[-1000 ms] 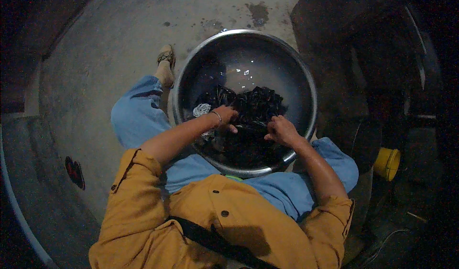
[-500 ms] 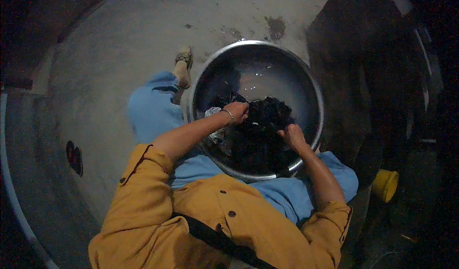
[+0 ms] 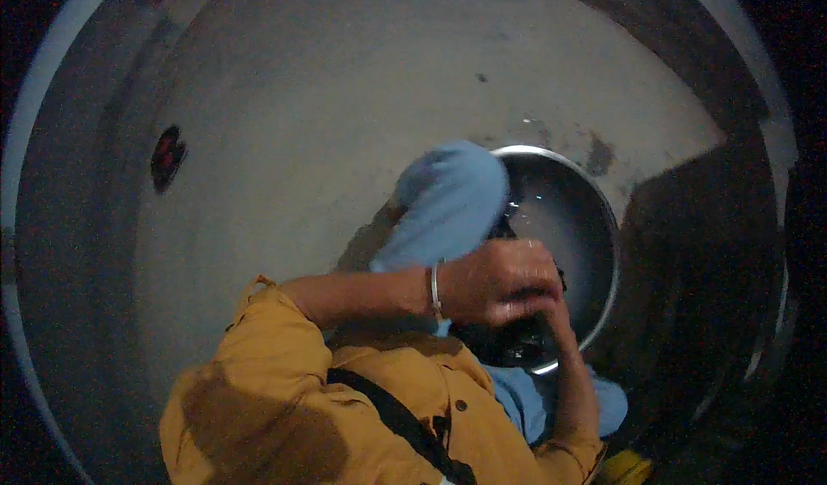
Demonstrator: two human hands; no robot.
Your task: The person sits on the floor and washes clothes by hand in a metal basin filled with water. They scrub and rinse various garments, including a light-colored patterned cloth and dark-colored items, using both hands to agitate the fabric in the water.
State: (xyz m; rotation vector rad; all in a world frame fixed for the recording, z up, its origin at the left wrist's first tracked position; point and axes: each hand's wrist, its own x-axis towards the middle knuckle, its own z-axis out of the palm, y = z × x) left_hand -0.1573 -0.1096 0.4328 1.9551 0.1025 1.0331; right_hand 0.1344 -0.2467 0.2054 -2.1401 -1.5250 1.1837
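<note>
A dark round drain opening point(image 3: 167, 153) is sitting at the far left of the pale concrete floor point(image 3: 345, 97), well apart from everything else. Moving right, the person's mustard-yellow sleeve point(image 3: 276, 347) is coming in from the lower edge, with a dark strap point(image 3: 392, 416) crossing the chest, and the bare forearm is reaching across toward the right. A thin silver bangle point(image 3: 436, 289) is circling the wrist. Just beyond it, the left hand point(image 3: 500, 282) is curling into a tight fist, its fingers closing on a dark wet cloth point(image 3: 517, 343) that is bunching directly below and under the knuckles. A knee in light blue trousers point(image 3: 448, 201) is rising just behind that hand, touching the near-left rim of the round steel basin point(image 3: 603, 218). The cloth is lying inside the basin at its near edge, pressed between the 2 hands. The right hand point(image 3: 551, 313) is coming up from the lower right, mostly hidden beneath the left one, so how far it is closed cannot be told, though it is touching the cloth. Shallow water is glinting in the basin's far half.
</note>
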